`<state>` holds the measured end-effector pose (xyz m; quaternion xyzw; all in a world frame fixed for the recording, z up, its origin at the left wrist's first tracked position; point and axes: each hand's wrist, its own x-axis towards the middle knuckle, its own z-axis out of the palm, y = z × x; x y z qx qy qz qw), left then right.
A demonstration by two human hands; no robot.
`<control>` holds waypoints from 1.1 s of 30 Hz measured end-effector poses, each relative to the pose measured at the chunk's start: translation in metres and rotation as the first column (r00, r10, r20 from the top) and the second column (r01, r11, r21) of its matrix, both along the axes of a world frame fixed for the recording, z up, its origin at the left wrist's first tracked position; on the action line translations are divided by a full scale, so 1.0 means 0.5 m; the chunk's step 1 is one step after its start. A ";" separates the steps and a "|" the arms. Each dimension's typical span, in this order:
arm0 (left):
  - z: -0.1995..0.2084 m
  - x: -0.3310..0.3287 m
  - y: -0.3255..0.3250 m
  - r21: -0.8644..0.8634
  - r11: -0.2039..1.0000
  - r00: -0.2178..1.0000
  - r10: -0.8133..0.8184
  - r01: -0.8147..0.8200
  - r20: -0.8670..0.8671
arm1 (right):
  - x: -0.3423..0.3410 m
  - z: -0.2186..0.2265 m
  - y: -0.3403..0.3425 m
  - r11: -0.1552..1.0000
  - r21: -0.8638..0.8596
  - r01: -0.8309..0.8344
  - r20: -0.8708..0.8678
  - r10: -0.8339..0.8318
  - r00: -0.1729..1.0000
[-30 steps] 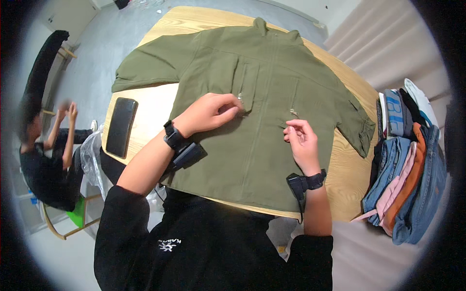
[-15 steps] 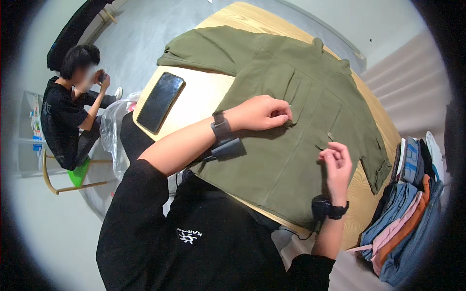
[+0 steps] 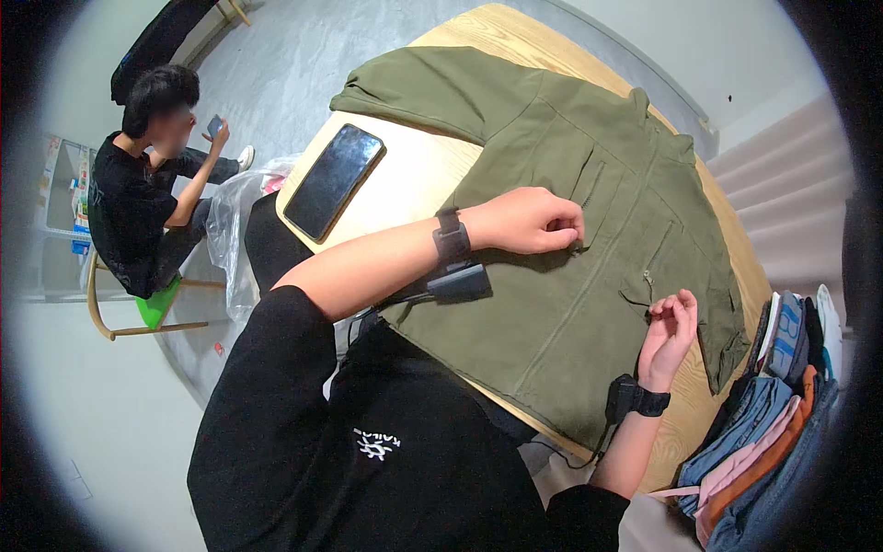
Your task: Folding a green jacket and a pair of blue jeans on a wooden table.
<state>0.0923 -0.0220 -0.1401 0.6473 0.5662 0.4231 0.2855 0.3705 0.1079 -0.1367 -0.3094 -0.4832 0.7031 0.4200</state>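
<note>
An olive-green jacket (image 3: pixel 552 317) lies front up across the wooden table, one sleeve spread toward the far left. My left hand (image 3: pixel 526 221) rests over its left chest pocket, fingers curled closed near the lower end of the pocket's zipper. A small dark tip shows under the fingertips; what they grip is hidden. On the other chest pocket, a metal zipper pull (image 3: pixel 647 276) has a thin black cord hanging from it. Just below that cord is my right hand (image 3: pixel 670 336), palm up, its fingers loosely bent and apart, holding nothing visible.
A dark smartphone (image 3: pixel 334 182) lies on the wooden table (image 3: pixel 405 175) at the left. Folded clothes (image 3: pixel 750 423) are stacked at the right. Beyond a clear plastic bag (image 3: pixel 235 248), a seated person (image 3: pixel 138 202) holds a phone. My wrists carry strapped black devices.
The whole scene has shifted right in view. My right hand has moved slightly right, away from the cord, which hangs differently. My left hand stays at the pocket. The seated person's phone is lower.
</note>
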 end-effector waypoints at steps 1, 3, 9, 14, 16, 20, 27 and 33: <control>0.003 0.000 -0.001 -0.003 1.000 1.000 -0.004 0.004 0.002 | -0.001 0.006 -0.006 1.000 -0.010 0.028 -0.017 -0.028 0.999; 0.007 0.000 -0.004 0.009 1.000 1.000 0.009 -0.009 -0.016 | -0.002 0.007 -0.016 0.998 -0.022 0.060 -0.032 -0.061 0.998; 0.004 -0.001 0.002 -0.031 0.999 1.000 -0.008 0.009 0.010 | -0.007 0.003 -0.022 0.997 0.028 0.078 0.057 -0.080 0.995; -0.001 0.002 0.002 -0.025 1.000 1.000 -0.011 0.012 0.004 | 0.000 -0.011 -0.017 0.979 0.177 -0.098 0.246 0.053 0.968; -0.002 0.001 0.001 -0.024 1.000 1.000 -0.013 0.013 -0.001 | 0.001 -0.020 -0.014 0.970 0.215 -0.109 0.292 0.043 0.955; 0.005 0.001 -0.001 -0.043 0.999 1.000 -0.019 0.019 -0.012 | 0.005 -0.028 -0.015 0.943 0.291 -0.162 0.389 0.038 0.920; 0.002 0.004 -0.002 -0.029 0.999 0.999 -0.018 0.017 -0.032 | 0.005 -0.032 -0.020 0.903 0.359 -0.236 0.494 0.030 0.869; 0.011 0.005 -0.004 -0.044 0.999 0.999 -0.014 0.012 -0.051 | 0.001 -0.024 -0.024 0.855 0.414 -0.312 0.567 0.026 0.824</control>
